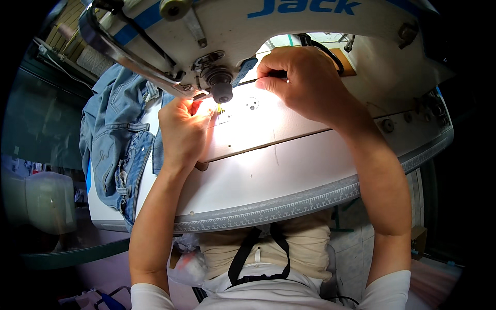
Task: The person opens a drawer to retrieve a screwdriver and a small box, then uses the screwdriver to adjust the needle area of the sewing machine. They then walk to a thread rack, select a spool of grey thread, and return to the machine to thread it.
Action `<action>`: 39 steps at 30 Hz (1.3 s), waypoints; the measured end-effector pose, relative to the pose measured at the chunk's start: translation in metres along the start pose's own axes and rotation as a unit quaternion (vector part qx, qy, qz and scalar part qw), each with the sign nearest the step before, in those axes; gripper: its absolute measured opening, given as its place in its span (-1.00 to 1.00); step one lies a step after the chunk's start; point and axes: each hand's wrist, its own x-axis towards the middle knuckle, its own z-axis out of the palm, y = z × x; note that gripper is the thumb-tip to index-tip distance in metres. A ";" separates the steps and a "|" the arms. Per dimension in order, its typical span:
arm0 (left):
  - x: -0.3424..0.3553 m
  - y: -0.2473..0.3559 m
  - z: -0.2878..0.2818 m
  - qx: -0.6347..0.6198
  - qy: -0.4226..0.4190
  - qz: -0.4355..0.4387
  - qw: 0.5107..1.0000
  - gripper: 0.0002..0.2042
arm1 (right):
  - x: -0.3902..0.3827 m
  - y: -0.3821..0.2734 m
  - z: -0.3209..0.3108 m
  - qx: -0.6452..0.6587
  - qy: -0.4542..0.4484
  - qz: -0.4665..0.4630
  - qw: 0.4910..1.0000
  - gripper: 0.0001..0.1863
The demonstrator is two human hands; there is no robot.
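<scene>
white and brightly lit, the counter (268, 175) of a sewing station fills the middle of the view, its near edge carrying a printed ruler strip that bends with the lens. over its far side hangs the sewing machine head (222, 31), white with blue trim, with the needle area (222, 92) just under it. a heap of light blue denim (116, 134) lies on the counter's left end and hangs over its left edge, just beside the left forearm.

the right hand (302, 80) is curled, thumb and fingertips pressed together on the dark handle of a slim screwdriver-like tool (258, 80). the tool's long axis runs nearly level, from the hand on the right toward the needle area on the left, its tip close to the machine's dark round part there. the left hand (183, 129) sits below and left of the needle area, fingers bunched around something small and red (197, 107) at the fingertips; what it is cannot be told. a small yellow bit (220, 109) lies on the needle plate just right of those fingers.

both hands are close to the needle area, the left from below, the right from the side. the machine head crowds the space above, the denim hems in the left, while the counter toward the person holds only the forearms.
</scene>
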 end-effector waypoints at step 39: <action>0.001 -0.001 0.000 -0.054 -0.019 -0.066 0.996 -0.86 | 0.003 0.010 0.010 -0.004 0.042 -0.069 0.997 -0.88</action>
